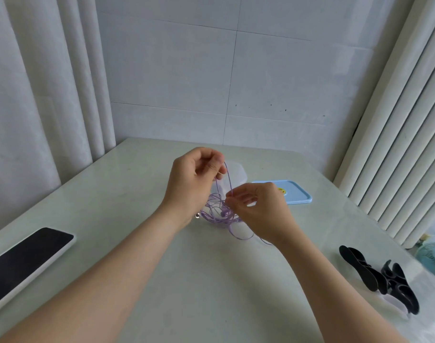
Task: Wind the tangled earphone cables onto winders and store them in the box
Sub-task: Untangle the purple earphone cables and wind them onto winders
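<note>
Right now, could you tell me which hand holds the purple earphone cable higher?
The left hand: it pinches the top of the loop of purple earphone cable, while the right hand pinches lower, just above the tangle.

place: home, I reckon | left curtain (38, 95) outside my left hand (186, 179) | right curtain (397, 144) outside my right hand (258, 209) | tiled wall (236, 70) beyond | table (211, 280) beneath | phone (26, 261) near left | fan (431, 256) far right

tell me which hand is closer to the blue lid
Right. The right hand sits just left of the blue lid, overlapping its edge in view while pinching the purple cable; the left hand pinches the cable farther left.
</note>
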`<state>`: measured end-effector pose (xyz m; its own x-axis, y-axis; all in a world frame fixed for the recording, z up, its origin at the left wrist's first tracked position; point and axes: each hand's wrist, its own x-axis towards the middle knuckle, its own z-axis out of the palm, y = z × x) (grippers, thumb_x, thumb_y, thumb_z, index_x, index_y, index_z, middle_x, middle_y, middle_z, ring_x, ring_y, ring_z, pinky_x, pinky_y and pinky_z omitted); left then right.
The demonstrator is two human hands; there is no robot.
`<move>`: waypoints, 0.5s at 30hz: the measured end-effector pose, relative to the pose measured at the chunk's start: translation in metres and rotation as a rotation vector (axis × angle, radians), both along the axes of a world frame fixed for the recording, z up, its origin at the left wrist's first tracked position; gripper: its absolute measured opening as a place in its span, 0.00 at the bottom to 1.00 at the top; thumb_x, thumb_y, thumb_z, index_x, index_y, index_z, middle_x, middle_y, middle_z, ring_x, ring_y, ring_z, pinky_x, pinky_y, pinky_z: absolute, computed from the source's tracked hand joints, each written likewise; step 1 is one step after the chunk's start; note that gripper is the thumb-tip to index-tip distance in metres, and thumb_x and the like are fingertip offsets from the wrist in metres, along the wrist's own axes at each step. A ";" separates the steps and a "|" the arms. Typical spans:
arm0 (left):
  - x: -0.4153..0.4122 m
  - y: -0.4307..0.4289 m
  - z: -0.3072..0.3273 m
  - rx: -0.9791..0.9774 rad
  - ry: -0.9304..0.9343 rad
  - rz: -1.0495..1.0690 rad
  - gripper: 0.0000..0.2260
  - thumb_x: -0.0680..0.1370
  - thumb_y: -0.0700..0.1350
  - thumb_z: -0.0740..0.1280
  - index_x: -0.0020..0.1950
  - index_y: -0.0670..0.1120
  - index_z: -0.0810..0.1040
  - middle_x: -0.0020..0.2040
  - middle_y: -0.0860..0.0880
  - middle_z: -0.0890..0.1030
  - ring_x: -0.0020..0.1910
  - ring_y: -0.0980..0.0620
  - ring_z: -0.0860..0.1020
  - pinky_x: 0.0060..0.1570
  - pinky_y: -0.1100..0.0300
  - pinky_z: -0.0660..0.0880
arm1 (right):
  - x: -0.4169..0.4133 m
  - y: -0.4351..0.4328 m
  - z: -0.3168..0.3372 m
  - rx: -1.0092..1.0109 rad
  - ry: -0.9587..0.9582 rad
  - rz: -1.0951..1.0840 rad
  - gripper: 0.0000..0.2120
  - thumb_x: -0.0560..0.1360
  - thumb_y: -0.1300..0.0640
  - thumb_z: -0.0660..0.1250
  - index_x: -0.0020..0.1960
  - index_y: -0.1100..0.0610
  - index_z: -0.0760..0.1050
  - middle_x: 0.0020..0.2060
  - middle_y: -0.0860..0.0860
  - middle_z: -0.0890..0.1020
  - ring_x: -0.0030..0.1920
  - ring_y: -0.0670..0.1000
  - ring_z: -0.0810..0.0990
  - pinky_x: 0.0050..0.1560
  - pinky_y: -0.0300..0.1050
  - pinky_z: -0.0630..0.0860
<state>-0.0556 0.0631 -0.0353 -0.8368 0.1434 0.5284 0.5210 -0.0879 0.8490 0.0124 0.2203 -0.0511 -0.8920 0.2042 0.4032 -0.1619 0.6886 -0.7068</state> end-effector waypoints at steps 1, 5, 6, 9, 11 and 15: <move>0.002 0.000 0.002 0.083 -0.057 -0.040 0.06 0.85 0.41 0.67 0.52 0.39 0.81 0.40 0.47 0.84 0.36 0.49 0.81 0.43 0.57 0.81 | 0.000 -0.001 0.000 0.018 -0.027 -0.012 0.03 0.75 0.56 0.76 0.43 0.51 0.87 0.34 0.42 0.87 0.38 0.39 0.85 0.47 0.36 0.80; 0.001 -0.001 0.002 0.091 -0.061 0.046 0.06 0.85 0.44 0.66 0.52 0.41 0.79 0.39 0.49 0.85 0.31 0.53 0.75 0.37 0.59 0.76 | -0.001 0.005 0.000 0.049 -0.049 -0.132 0.07 0.76 0.55 0.72 0.41 0.51 0.87 0.32 0.42 0.86 0.38 0.40 0.84 0.46 0.40 0.77; -0.001 -0.002 0.001 0.015 -0.023 0.082 0.06 0.84 0.45 0.69 0.52 0.43 0.79 0.39 0.50 0.86 0.31 0.56 0.75 0.38 0.59 0.73 | -0.002 0.006 0.000 0.015 -0.029 -0.160 0.08 0.77 0.55 0.71 0.41 0.52 0.86 0.32 0.43 0.86 0.38 0.42 0.84 0.45 0.42 0.77; -0.004 -0.004 -0.005 -0.267 0.041 0.149 0.10 0.75 0.53 0.79 0.48 0.51 0.80 0.38 0.56 0.86 0.37 0.61 0.81 0.45 0.56 0.76 | -0.002 0.008 0.005 -0.287 0.096 -0.185 0.08 0.79 0.54 0.70 0.43 0.53 0.85 0.34 0.47 0.86 0.37 0.47 0.85 0.41 0.45 0.78; -0.003 -0.005 -0.009 -0.429 0.118 0.235 0.16 0.68 0.62 0.81 0.45 0.54 0.81 0.36 0.61 0.85 0.46 0.59 0.81 0.53 0.53 0.74 | -0.002 0.009 0.010 -0.411 0.191 -0.190 0.08 0.82 0.54 0.69 0.46 0.56 0.83 0.37 0.48 0.86 0.36 0.43 0.82 0.39 0.43 0.75; 0.001 -0.001 -0.012 -0.738 0.347 0.453 0.24 0.63 0.74 0.74 0.43 0.56 0.81 0.35 0.60 0.78 0.51 0.53 0.69 0.44 0.52 0.55 | 0.001 0.002 0.015 -0.582 0.233 -0.050 0.09 0.86 0.55 0.64 0.53 0.60 0.77 0.42 0.52 0.88 0.47 0.49 0.87 0.49 0.47 0.83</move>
